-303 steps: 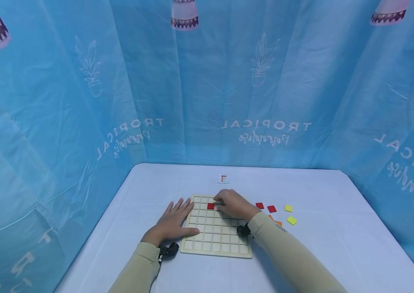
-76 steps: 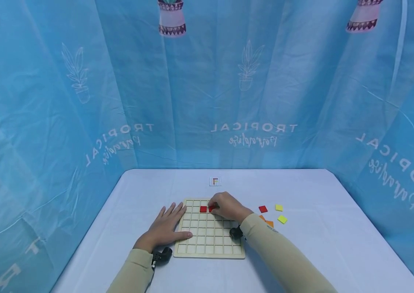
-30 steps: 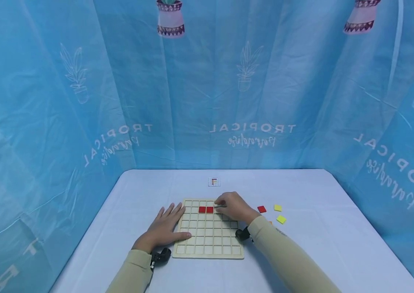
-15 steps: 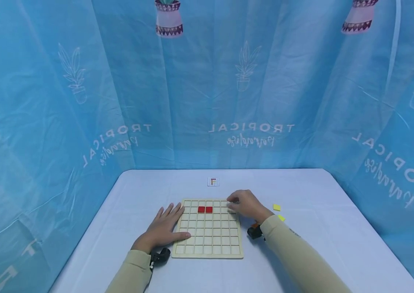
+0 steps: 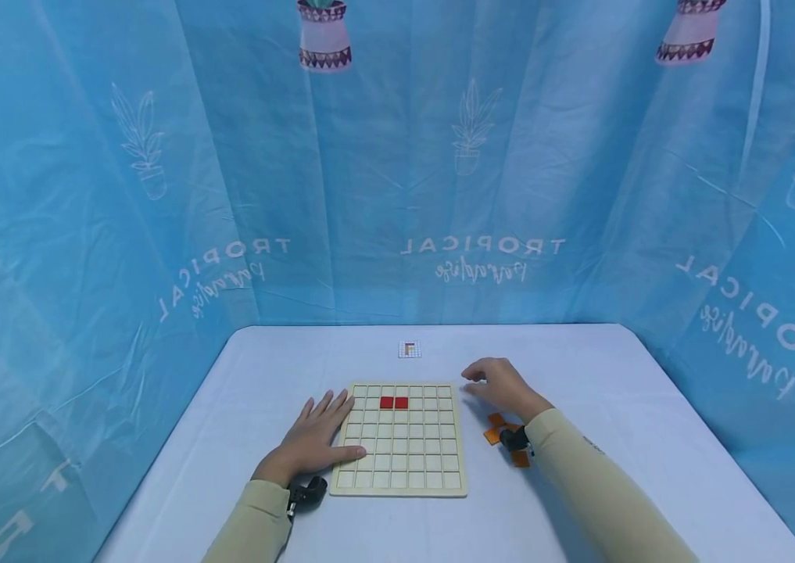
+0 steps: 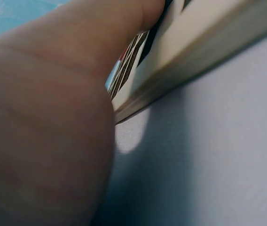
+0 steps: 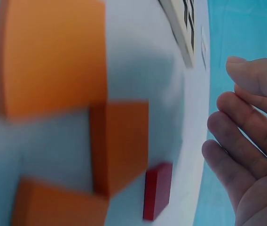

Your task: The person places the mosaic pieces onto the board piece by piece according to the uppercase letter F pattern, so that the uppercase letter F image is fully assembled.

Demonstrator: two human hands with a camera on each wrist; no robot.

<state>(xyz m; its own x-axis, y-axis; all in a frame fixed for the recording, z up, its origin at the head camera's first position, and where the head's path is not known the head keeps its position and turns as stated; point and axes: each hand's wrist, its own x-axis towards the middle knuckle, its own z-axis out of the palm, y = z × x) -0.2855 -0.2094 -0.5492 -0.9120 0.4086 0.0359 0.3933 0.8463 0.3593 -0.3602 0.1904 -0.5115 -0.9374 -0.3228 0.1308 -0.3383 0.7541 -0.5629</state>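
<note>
My left hand rests flat with fingers spread on the left edge of a pale wooden grid board; its thumb lies over the board's lower left squares. Two red square tiles sit side by side in the second row from the top. Past the board's right edge, my right hand hovers above the table with fingers loosely bent and nothing held. Under its wrist lie several orange tiles. In the right wrist view a red tile lies beyond the orange ones; in the head view the right hand and arm hide it.
A small printed card with a coloured grid pattern lies behind the board on the white tabletop. A blue patterned curtain hangs around the table's back and sides. The yellow tiles are hidden from view.
A second red tile now sits beside the first in the board. My right hand has let go and moved right, off the board, covering the yellow tiles. My left hand stays.
</note>
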